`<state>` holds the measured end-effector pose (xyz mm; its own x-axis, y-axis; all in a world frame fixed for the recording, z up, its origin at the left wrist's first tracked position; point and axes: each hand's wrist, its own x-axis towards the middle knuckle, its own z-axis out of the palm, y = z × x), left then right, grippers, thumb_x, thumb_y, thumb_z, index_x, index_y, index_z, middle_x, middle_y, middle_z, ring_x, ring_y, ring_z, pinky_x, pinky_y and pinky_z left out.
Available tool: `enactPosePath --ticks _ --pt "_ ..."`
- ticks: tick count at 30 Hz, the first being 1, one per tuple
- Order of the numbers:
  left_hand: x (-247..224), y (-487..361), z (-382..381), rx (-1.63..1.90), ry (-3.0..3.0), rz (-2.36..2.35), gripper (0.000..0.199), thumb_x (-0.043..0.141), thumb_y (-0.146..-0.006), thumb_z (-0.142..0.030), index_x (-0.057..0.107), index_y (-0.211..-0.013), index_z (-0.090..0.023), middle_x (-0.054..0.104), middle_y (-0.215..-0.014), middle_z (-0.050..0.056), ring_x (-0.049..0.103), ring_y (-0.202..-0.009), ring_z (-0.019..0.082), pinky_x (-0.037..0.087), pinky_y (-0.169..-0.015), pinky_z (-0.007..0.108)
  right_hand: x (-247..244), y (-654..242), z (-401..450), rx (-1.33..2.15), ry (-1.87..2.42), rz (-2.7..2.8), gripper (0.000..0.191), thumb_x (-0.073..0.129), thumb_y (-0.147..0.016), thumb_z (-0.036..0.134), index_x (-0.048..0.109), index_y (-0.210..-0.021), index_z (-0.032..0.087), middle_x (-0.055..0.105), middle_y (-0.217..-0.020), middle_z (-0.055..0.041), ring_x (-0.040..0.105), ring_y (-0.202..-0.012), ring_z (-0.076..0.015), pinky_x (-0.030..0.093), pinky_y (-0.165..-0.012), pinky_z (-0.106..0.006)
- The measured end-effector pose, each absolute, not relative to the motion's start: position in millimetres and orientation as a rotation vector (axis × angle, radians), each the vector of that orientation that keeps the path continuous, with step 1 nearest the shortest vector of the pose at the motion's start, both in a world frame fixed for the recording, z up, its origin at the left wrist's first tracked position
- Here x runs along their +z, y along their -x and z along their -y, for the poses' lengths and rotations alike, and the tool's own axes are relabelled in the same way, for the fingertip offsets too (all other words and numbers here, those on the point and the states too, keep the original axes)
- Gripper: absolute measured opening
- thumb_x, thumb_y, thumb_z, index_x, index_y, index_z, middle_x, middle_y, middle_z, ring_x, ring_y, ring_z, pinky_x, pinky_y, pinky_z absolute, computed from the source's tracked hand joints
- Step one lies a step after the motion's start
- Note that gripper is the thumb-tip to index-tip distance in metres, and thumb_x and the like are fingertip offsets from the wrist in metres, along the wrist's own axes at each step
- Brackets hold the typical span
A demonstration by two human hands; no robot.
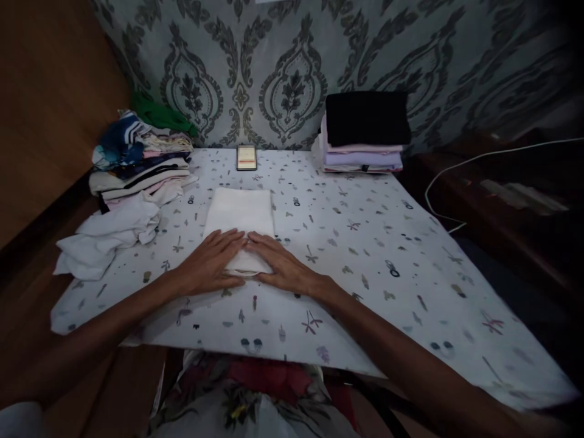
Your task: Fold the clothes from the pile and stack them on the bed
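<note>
A folded white cloth [239, 210] lies flat on the patterned white table cover [337, 274], in front of me. My left hand [212, 261] rests on the cloth's near left part, its fingers stretched out and the thumb along the near edge. From the other side my right hand [280, 261] lies on the near right part, fingers extended, thumb also by the near edge. The fingertips of both hands come close together over the middle of the cloth. Neither hand grips anything.
A tall pile of folded clothes [141, 176] stands at the back left, with a crumpled white cloth [109, 237] before it. A phone-like object [247, 157] is near the wall. A neat stack topped by black cloth [367, 118] sits back right, and a white cable [431, 182] hangs beyond the right edge.
</note>
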<state>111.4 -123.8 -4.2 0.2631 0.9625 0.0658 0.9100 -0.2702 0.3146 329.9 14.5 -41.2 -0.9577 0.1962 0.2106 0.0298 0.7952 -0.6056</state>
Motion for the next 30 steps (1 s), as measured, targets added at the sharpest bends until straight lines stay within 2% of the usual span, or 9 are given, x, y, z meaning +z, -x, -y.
enactPosePath --ticks 7,10,13,17,21,22,24,27,30 --pt "-10.1 -116.8 120.3 0.486 -2.309 -1.790 0.059 0.043 -0.098 -0.051 0.036 -0.150 -0.025 0.043 -0.155 0.013 0.036 -0.144 0.032 0.032 -0.114 0.053 -37.1 -325.5 -7.4 0.951 0.201 2.622 0.057 0.053 -0.098 0.038 0.034 -0.152 0.033 0.038 -0.159 -0.0044 0.032 -0.148 -0.0231 0.033 -0.119 -0.051" --pt "-11.0 -114.4 119.0 0.511 -2.302 -1.780 0.057 0.048 -0.097 -0.047 0.039 -0.148 -0.026 0.044 -0.154 0.012 0.038 -0.142 0.032 0.033 -0.114 0.052 -35.3 -325.4 -6.0 0.948 0.212 2.650 0.059 0.055 -0.096 0.033 0.036 -0.152 0.033 0.039 -0.159 -0.0041 0.032 -0.148 -0.0239 0.030 -0.120 -0.053" --pt "-15.0 -116.8 119.5 0.460 -2.305 -1.820 0.056 0.050 -0.094 -0.031 0.038 -0.149 -0.025 0.042 -0.156 0.012 0.036 -0.144 0.031 0.033 -0.114 0.052 -42.9 -326.9 -7.0 0.889 0.182 2.638 0.053 0.052 -0.097 0.027 0.042 -0.148 0.033 0.040 -0.158 -0.0036 0.032 -0.148 -0.0220 0.028 -0.121 -0.055" --pt "-25.4 -122.5 126.3 0.353 -2.342 -1.899 0.073 0.045 -0.088 -0.012 0.022 -0.157 -0.025 0.031 -0.163 0.012 0.025 -0.151 0.028 0.028 -0.117 0.054 -49.3 -331.2 -6.9 0.729 0.121 2.619 0.048 0.035 -0.098 0.012 0.054 -0.140 0.026 0.043 -0.155 -0.0085 0.035 -0.146 -0.0176 0.032 -0.119 -0.054" --pt "-22.4 -106.0 133.1 0.289 -2.399 -1.791 0.084 0.048 -0.091 -0.025 0.002 -0.160 -0.025 0.025 -0.165 0.012 0.023 -0.152 0.027 0.027 -0.120 0.050 -27.6 -332.1 6.0 0.530 0.152 2.712 0.045 0.042 -0.094 0.014 0.057 -0.136 0.018 0.050 -0.149 -0.0144 0.037 -0.146 -0.0218 0.029 -0.121 -0.055" --pt "-16.4 -98.4 131.4 0.289 -2.414 -1.733 0.083 0.050 -0.092 -0.032 0.004 -0.161 -0.026 0.026 -0.164 0.011 0.026 -0.151 0.027 0.030 -0.119 0.048 -20.2 -330.3 11.4 0.500 0.161 2.720 0.044 0.045 -0.094 0.018 0.057 -0.136 0.017 0.050 -0.149 -0.0153 0.036 -0.146 -0.0231 0.026 -0.122 -0.055" --pt "0.6 -84.4 119.4 0.317 -2.427 -1.631 0.071 0.049 -0.095 -0.046 0.022 -0.158 -0.028 0.038 -0.160 0.009 0.037 -0.146 0.026 0.038 -0.115 0.041 -8.7 -323.6 22.6 0.468 0.185 2.731 0.046 0.049 -0.096 0.028 0.054 -0.139 0.014 0.043 -0.154 -0.0167 0.029 -0.149 -0.0253 0.023 -0.123 -0.053" --pt "22.6 -78.8 78.9 0.353 -2.401 -1.647 0.051 0.035 -0.101 -0.051 0.050 -0.143 -0.026 0.056 -0.147 0.008 0.050 -0.137 0.024 0.039 -0.113 0.038 -6.7 -310.9 35.0 0.479 0.244 2.816 0.057 0.048 -0.100 0.040 0.043 -0.149 0.011 0.033 -0.160 -0.0171 0.022 -0.152 -0.0267 0.019 -0.125 -0.050" --pt "19.9 -91.5 27.5 0.285 -2.421 -1.584 0.055 0.022 -0.105 -0.049 0.044 -0.148 -0.024 0.046 -0.155 0.007 0.040 -0.144 0.021 0.028 -0.119 0.037 -17.5 -305.2 40.1 0.526 0.271 2.905 0.063 0.041 -0.102 0.047 0.033 -0.154 0.012 0.030 -0.161 -0.0141 0.019 -0.152 -0.0247 0.013 -0.126 -0.049"
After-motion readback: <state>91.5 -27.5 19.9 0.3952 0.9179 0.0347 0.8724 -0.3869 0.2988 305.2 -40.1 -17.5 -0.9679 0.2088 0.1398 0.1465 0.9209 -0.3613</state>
